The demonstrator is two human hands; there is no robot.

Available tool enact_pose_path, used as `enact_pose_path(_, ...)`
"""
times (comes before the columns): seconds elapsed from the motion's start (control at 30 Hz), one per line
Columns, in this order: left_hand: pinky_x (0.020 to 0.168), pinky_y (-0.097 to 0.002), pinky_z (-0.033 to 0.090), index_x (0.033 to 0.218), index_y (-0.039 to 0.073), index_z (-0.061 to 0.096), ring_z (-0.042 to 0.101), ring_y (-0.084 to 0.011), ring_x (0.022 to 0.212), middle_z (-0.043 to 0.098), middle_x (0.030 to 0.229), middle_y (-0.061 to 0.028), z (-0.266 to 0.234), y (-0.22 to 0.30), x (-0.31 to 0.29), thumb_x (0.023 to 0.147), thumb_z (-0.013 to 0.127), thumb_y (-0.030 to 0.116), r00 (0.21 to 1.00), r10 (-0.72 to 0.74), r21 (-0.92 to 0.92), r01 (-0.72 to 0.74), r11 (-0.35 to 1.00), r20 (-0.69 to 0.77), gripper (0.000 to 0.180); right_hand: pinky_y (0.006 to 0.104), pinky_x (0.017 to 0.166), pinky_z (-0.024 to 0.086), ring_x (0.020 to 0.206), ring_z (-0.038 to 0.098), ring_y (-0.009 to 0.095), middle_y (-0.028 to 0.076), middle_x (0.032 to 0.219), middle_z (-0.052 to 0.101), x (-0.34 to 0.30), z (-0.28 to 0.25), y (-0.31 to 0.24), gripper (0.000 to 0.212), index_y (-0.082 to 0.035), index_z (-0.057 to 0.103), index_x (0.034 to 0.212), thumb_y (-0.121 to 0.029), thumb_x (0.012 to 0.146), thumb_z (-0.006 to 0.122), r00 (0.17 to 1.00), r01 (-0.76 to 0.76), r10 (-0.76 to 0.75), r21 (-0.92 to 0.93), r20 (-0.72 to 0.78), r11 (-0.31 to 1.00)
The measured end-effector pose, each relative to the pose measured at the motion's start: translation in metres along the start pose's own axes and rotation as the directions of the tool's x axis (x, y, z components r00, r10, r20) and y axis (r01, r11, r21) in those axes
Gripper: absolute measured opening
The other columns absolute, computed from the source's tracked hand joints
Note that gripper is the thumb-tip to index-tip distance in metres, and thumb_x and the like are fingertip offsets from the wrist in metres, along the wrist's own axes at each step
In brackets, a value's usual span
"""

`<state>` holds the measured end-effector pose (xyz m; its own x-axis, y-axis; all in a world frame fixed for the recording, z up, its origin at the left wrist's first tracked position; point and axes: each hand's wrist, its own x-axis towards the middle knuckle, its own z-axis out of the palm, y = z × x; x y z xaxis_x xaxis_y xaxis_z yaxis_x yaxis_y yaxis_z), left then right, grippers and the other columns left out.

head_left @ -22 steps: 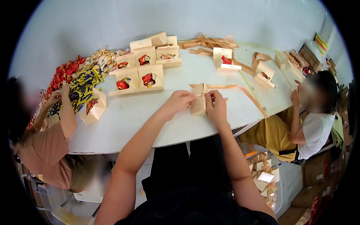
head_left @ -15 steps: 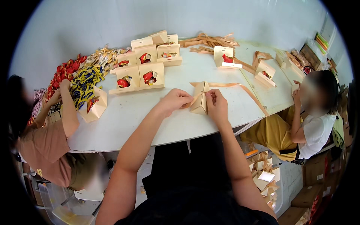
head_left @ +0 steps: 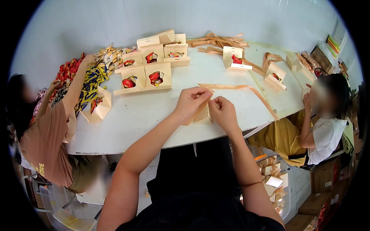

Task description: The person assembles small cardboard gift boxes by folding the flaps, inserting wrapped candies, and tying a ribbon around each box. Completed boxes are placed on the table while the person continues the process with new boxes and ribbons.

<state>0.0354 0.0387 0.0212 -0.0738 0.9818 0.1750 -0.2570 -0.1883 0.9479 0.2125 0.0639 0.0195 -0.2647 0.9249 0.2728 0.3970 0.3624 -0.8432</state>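
Note:
A small cream cardboard box (head_left: pixel 203 115) with a peaked top stands near the table's front edge, between my hands and partly hidden by them. My left hand (head_left: pixel 192 103) is closed over the box's top, pinching a tan ribbon that shows at its fingertips. A tan strip also hangs beside the box below this hand. My right hand (head_left: pixel 224 112) pinches at the top right of the box, its fingertips meeting the ribbon; its grip is partly hidden. Behind the hands, another long tan ribbon (head_left: pixel 231 87) lies across the white table (head_left: pixel 142 115).
Several opened boxes (head_left: pixel 158 79) with wrapped sweets stand at back left, near heaps of coloured packets (head_left: pixel 90 82). A ribbon bundle (head_left: pixel 216 40) lies at the back. One person (head_left: pixel 50 142) reaches into the packets at left; another (head_left: pixel 327 131) sits right. A bin of boxes (head_left: pixel 275 184) stands below.
My left hand has moved from the box's left side up and over its top. My right hand stays close to the box. The person at left has stretched an arm farther over the packets.

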Motion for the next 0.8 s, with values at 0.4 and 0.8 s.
enact_pose_path(0.4, 0.088, -0.0285, 0.053, 0.121, -0.001, 0.077, 0.067, -0.0124, 0.096, 0.078, 0.116, -0.0069, 0.011, 0.002, -0.010, 0.104, 0.073, 0.004, 0.990, 0.142, 0.258, -0.143, 0.956, 0.023, 0.018, 0.0301, 0.063, 0.046, 0.067, 0.053, 0.011, 0.000, 0.074, 0.065, 0.031, -0.032, 0.022, 0.045, -0.001, 0.074, 0.089, -0.044, 0.100, 0.076, 0.927, -0.167, 0.136, 0.059, 0.350, 0.984)
enact_pose_path(0.8, 0.077, -0.0316, 0.060, 0.106, 0.004, 0.049, 0.078, -0.0170, 0.089, 0.080, 0.095, -0.0131, 0.016, -0.001, -0.013, 0.098, 0.078, 0.002, 0.968, 0.222, 0.342, -0.170, 0.924, -0.116, 0.031, 0.0277, 0.062, 0.046, 0.066, 0.055, 0.008, 0.002, 0.075, 0.068, 0.003, -0.038, -0.067, 0.027, 0.003, 0.075, 0.095, -0.023, 0.103, 0.076, 0.988, 0.080, -0.077, -0.016, 0.136, 0.997)
